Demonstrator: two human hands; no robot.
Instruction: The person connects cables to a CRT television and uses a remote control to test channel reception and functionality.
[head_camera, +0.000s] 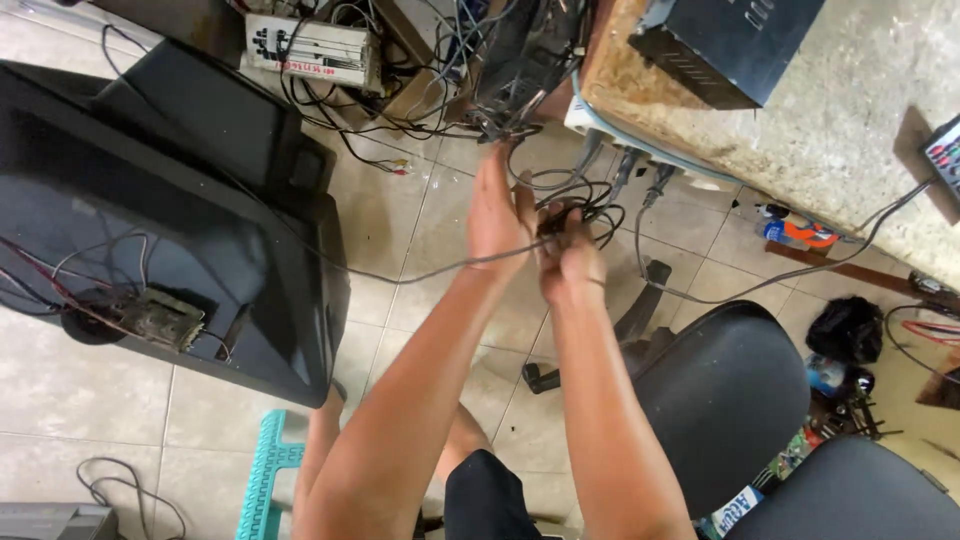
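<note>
Both of your hands meet near the centre of the frame, over the tiled floor (90, 390). Your right hand (570, 255) is curled tight around a bundle of black cables (585, 205), which loops just above your knuckles. Your left hand (497, 205) is held flat and open, fingers straight, pressed beside the bundle. A big black television (150, 220) lies at the left, and a black chair (725, 395) sits lower right.

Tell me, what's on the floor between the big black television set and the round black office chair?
In the head view, the person's bare forearms and knees, plus a turquoise plastic stool, lie between the television set and chair.
</note>
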